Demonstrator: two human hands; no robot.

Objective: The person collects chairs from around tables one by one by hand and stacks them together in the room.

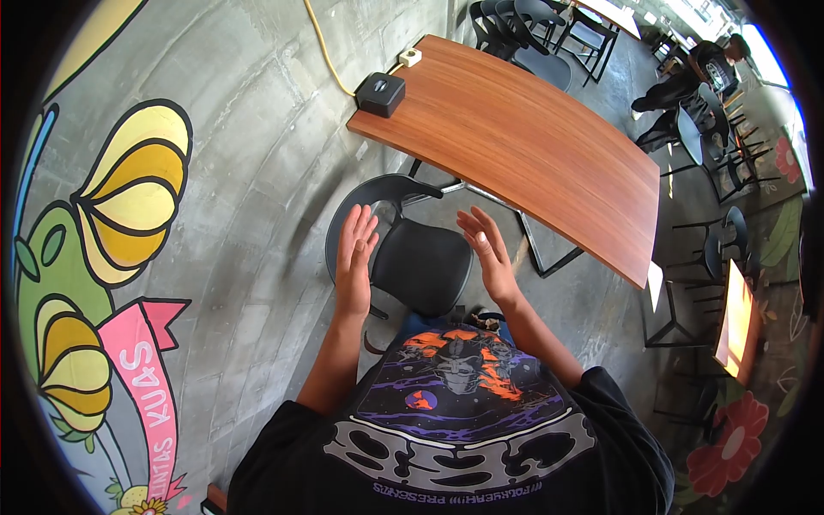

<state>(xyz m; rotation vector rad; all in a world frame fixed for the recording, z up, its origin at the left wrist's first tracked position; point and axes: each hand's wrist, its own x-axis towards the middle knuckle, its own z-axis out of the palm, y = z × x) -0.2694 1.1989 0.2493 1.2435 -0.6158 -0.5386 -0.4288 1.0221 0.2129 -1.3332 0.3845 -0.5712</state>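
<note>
My left hand (pixel 353 262) is raised in front of my body with its fingers extended and nothing in it. Facing it, my right hand (pixel 488 253) is also raised, fingers stretched out, holding nothing. Between and below the two hands is the seat of a black chair (pixel 421 266). Beyond them stands a brown wooden table (pixel 532 137). A black box (pixel 381 93) sits at the table's left corner, beside a small white socket block (pixel 410 57) on a yellow cable (pixel 319 39).
A grey block wall (pixel 249 172) with a painted mural runs along the left. Stacked black chairs (pixel 502 26) stand behind the table. At the upper right a person (pixel 711 73) is near more chairs, and another table (pixel 735 322) stands at the right.
</note>
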